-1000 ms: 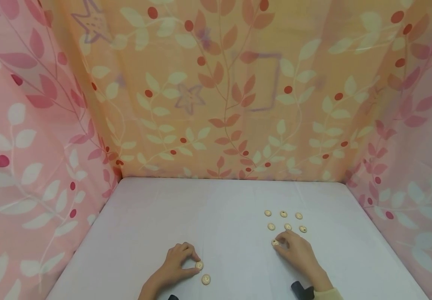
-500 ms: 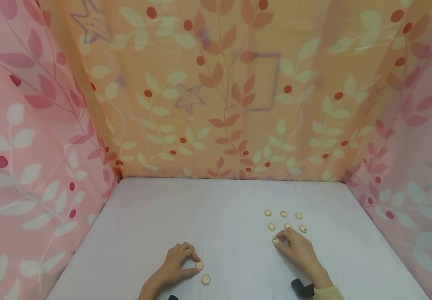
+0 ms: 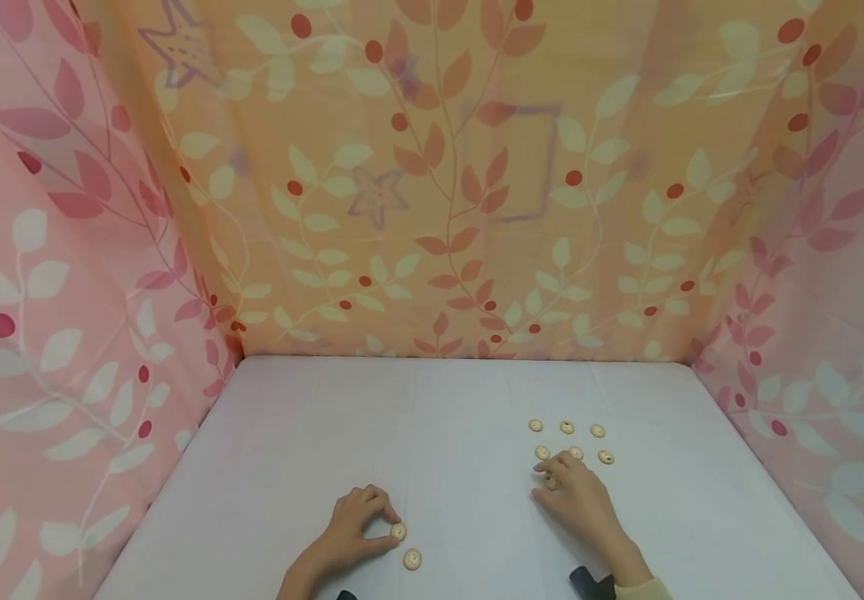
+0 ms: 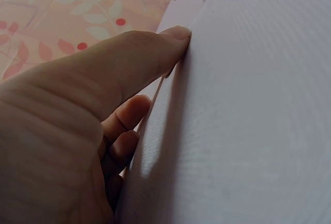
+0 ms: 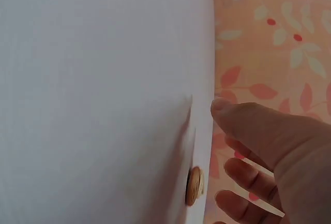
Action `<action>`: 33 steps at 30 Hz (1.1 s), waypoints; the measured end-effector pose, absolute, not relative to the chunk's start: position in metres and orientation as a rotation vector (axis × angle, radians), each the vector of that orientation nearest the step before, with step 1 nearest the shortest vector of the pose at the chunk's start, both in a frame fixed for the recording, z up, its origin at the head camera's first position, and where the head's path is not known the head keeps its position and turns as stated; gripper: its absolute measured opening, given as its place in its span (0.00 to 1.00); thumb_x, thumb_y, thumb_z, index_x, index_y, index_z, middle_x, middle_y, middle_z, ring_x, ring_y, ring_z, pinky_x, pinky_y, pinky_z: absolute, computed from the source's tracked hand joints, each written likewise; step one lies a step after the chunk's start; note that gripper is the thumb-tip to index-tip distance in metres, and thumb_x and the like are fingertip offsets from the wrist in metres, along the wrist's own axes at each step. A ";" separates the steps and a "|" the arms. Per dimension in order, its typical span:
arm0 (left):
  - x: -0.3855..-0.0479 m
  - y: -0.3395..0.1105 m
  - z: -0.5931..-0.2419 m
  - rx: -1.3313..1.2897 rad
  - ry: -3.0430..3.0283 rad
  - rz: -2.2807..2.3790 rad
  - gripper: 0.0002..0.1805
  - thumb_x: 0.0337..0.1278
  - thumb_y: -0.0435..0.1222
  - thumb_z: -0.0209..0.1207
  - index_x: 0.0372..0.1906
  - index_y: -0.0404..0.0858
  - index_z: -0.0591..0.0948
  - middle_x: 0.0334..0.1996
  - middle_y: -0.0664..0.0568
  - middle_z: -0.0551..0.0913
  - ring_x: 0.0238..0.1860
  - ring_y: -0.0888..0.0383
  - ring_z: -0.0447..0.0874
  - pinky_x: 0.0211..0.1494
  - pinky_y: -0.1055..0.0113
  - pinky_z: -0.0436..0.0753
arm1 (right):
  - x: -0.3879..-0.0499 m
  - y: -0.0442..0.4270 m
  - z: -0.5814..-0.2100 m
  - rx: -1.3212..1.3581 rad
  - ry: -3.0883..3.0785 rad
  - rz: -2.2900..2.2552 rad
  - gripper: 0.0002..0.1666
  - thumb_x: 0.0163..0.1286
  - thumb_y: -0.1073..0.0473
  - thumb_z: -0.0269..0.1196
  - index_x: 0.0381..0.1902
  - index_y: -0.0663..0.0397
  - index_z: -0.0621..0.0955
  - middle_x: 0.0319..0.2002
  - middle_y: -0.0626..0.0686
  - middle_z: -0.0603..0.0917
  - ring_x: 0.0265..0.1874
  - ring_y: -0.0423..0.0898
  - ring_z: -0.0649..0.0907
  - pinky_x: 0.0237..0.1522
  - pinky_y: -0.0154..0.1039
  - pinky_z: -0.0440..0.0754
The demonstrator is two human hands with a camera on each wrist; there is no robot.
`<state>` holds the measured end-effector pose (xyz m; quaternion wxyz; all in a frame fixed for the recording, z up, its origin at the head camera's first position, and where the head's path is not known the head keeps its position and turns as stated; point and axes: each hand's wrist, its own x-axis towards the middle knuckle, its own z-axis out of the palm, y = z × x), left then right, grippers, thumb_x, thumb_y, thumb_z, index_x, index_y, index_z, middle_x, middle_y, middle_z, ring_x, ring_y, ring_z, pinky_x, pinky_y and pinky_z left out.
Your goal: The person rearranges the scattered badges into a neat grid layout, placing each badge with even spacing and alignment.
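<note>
In the head view my left hand (image 3: 357, 525) pinches a small round pale wooden disc (image 3: 398, 532) by its edges, thumb and index finger either side, at the table surface. Just below it lies another disc (image 3: 412, 559). My right hand (image 3: 580, 506) hovers over a disc (image 3: 551, 481) with thumb and fingers parted around it. The right wrist view shows the thumb (image 5: 248, 120) apart from a disc (image 5: 194, 185) lying on the cloth. In the left wrist view the thumb (image 4: 139, 53) reaches the white surface; the pinched disc is mostly hidden.
Several more discs lie in two rows beyond my right hand, among them a far left one (image 3: 536, 425) and a near right one (image 3: 606, 457). White cloth covers the table (image 3: 327, 417). Leaf-patterned curtains (image 3: 439, 208) rise at the back and both sides.
My right hand moved the disc slightly away from me, then let go of it; its thumb and fingers have parted and shifted left. My left hand has stayed still.
</note>
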<state>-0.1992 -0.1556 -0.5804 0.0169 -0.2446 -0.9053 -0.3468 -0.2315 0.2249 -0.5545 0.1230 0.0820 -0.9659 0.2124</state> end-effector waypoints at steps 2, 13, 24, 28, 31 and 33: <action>-0.200 -0.155 -0.581 -0.746 -2.827 -1.077 0.10 0.46 0.54 0.63 0.33 0.61 0.76 0.42 0.71 0.70 0.45 0.65 0.63 0.51 0.51 0.60 | -0.229 0.216 -0.554 0.284 -2.809 0.593 0.18 0.45 0.47 0.73 0.36 0.37 0.82 0.33 0.36 0.75 0.30 0.35 0.72 0.33 0.35 0.71; -0.200 -0.155 -0.582 -0.730 -2.852 -1.065 0.10 0.46 0.54 0.63 0.33 0.62 0.75 0.42 0.71 0.70 0.45 0.64 0.63 0.50 0.51 0.60 | -0.217 0.169 -0.554 0.644 -2.711 0.521 0.14 0.46 0.44 0.71 0.32 0.37 0.83 0.30 0.32 0.75 0.30 0.32 0.72 0.32 0.32 0.69; -0.200 -0.155 -0.582 -0.734 -2.838 -1.044 0.10 0.45 0.53 0.64 0.33 0.61 0.76 0.42 0.71 0.70 0.44 0.65 0.63 0.50 0.53 0.61 | -0.207 0.128 -0.554 0.925 -2.699 0.623 0.13 0.50 0.43 0.69 0.33 0.39 0.83 0.30 0.34 0.76 0.30 0.31 0.70 0.33 0.29 0.66; -0.200 -0.155 -0.582 -0.742 -2.827 -1.026 0.10 0.45 0.53 0.64 0.33 0.61 0.76 0.41 0.71 0.70 0.44 0.65 0.63 0.49 0.53 0.61 | -0.203 0.116 -0.552 1.028 -2.675 0.631 0.14 0.51 0.43 0.68 0.33 0.39 0.84 0.31 0.34 0.76 0.30 0.30 0.70 0.33 0.28 0.64; -0.201 -0.155 -0.583 -0.746 -2.822 -1.024 0.10 0.45 0.53 0.64 0.33 0.61 0.76 0.41 0.71 0.70 0.43 0.66 0.63 0.48 0.54 0.61 | -0.199 0.108 -0.550 1.110 -2.644 0.622 0.14 0.52 0.42 0.67 0.34 0.39 0.84 0.31 0.34 0.76 0.30 0.30 0.70 0.33 0.27 0.64; -0.201 -0.156 -0.583 -0.750 -2.817 -1.028 0.10 0.45 0.53 0.64 0.33 0.61 0.76 0.41 0.72 0.70 0.43 0.66 0.63 0.48 0.54 0.61 | -0.196 0.101 -0.548 1.156 -2.639 0.613 0.14 0.53 0.41 0.66 0.35 0.39 0.84 0.32 0.34 0.76 0.29 0.29 0.69 0.34 0.27 0.66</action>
